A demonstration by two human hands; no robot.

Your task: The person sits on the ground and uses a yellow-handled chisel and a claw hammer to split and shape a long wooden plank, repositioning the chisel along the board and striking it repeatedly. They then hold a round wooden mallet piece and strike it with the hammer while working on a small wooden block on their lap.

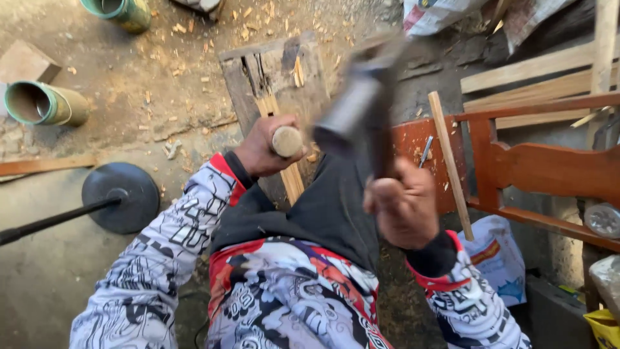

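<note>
— How far along are you?

— My left hand is wrapped around the bamboo stick, standing it on the wooden block. My right hand grips the raised blade, blurred. Shavings on the block suggest some trimming is done; the stick looks mostly whole.

— What's around the block?

— 2 bamboo tubes left of it, the red chair right.

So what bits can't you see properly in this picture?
Head view only:
- Tool in the right hand: smeared by motion blur, so its kind is unclear.
- Bamboo stick in the left hand: its lower length is hidden behind the hand and knee.
- Black stand: its pole is cut off at the left edge.
</note>
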